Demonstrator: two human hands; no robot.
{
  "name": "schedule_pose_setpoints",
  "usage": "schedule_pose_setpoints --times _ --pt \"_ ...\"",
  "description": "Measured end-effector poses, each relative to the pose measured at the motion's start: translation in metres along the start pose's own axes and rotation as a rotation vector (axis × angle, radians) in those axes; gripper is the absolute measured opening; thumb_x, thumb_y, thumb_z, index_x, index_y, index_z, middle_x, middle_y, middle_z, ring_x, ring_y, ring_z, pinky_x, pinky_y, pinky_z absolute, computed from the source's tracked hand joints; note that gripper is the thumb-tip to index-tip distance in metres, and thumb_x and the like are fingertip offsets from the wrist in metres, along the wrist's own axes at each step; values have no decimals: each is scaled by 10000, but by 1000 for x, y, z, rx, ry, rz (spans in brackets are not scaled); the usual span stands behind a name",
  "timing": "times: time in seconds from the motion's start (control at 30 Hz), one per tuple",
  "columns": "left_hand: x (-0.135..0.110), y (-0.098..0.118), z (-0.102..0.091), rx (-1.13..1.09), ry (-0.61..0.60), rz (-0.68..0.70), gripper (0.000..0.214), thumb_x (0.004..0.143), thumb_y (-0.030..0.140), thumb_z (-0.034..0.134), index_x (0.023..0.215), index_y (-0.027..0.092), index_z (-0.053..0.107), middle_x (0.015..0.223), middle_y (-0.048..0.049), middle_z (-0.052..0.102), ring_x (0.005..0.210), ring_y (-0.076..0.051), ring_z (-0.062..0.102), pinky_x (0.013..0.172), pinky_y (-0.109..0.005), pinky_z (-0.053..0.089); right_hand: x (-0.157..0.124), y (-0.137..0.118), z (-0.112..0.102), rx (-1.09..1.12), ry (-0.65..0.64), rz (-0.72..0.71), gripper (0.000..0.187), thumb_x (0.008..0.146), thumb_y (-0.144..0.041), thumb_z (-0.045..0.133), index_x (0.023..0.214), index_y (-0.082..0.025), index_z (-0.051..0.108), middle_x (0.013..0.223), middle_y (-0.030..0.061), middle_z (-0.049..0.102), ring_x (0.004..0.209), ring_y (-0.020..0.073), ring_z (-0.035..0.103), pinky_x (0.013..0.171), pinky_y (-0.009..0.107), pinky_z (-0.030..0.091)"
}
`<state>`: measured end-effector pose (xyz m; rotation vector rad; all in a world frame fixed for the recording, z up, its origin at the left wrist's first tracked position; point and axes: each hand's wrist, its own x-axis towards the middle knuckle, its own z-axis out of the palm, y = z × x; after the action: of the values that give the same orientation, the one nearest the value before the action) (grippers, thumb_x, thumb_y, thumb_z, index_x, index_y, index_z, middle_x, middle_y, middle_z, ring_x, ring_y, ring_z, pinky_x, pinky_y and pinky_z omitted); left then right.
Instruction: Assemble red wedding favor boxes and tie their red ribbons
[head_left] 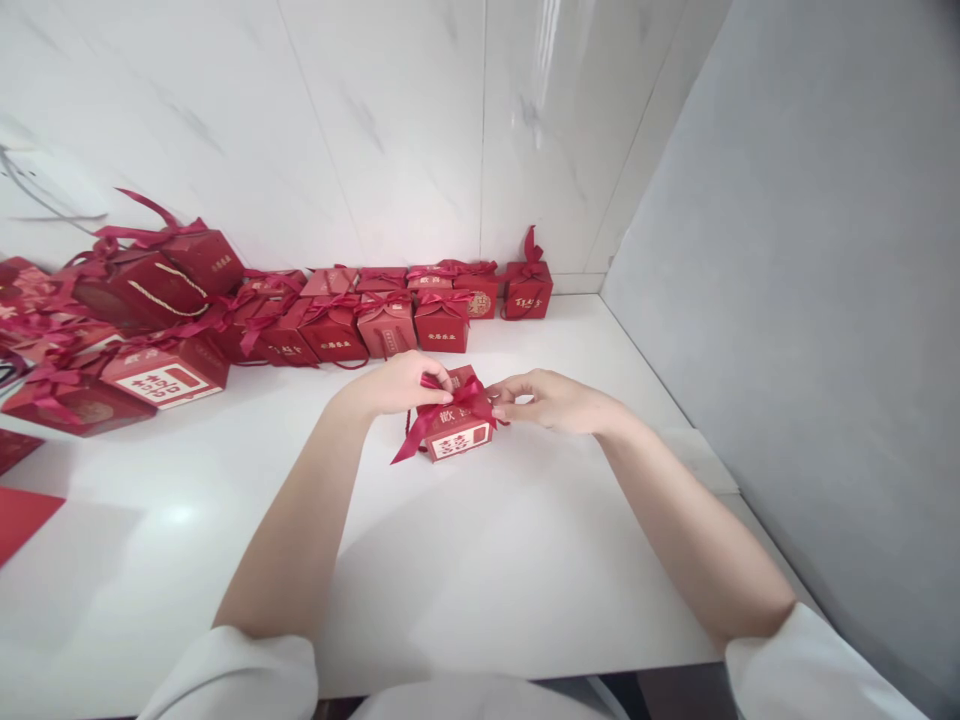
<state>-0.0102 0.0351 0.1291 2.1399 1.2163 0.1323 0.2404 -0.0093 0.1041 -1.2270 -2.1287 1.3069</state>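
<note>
Our left hand (401, 383) and right hand (544, 400) pinch the ribbon bow (457, 402) on a small red box (456, 432) mid-surface (525, 560); more red boxes (390, 320) line the far wall.

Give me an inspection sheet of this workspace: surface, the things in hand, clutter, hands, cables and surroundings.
Surface: white glossy table, bare in front of the person.
Job's things: small red cardboard gift box with a dark red satin ribbon tied on top.
Clutter: rows of similar red ribboned gift boxes at the back and left; flat red card sheet at the left edge.
Hands: left hand and right hand both pinch the ribbon.
Cables: nothing seen.
Surroundings: white marble-look wall panels behind, grey wall on the right.
</note>
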Motion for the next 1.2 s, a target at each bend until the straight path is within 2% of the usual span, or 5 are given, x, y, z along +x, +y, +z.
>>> schedule_pose_setpoints --times 0.27,0.63,0.9,1.1,1.2 --pt "1 0 -2 -2 11 -11 222 788 416 662 870 216 715 949 -7 705 856 -190 635 726 -271 458 7 -1 18 -129 133 -62 265 862 -386 543 684 -193 513 872 10 604 748 147 530 680 281 395" --pt "-1 10 3 30 -51 -63 162 762 393 687 804 238 712 878 20 702 799 -178 619 646 -266 413 0 5 -6 -4 -92 -56 209 812 -325 545 668 -190 479 696 -28 480 608 111 379 577 257 304" --pt "0 8 5 -3 -60 -21 202 785 414 680 843 222 702 927 2 700 842 -181 627 703 -272 440 -11 6 -26 -76 -253 -32 189 851 -369 569 813 -200 646 855 -2 628 758 153 531 697 278 407" --pt "-19 5 -16 -94 -2 44 349 829 478 649 1098 255 643 1225 -23 644 1161 -211 576 1008 -338 445 -1 7 -14 50 171 -160 323 935 -465 518 1161 -251 605 1221 47 611 1102 203 571 917 361 475" --pt "-26 2 -20 -57 34 23 348 833 489 641 1093 256 650 1226 -27 642 1187 -234 564 1035 -379 441 11 8 1 123 184 -258 325 976 -433 462 1231 -268 575 1279 40 581 1152 194 559 969 375 473"
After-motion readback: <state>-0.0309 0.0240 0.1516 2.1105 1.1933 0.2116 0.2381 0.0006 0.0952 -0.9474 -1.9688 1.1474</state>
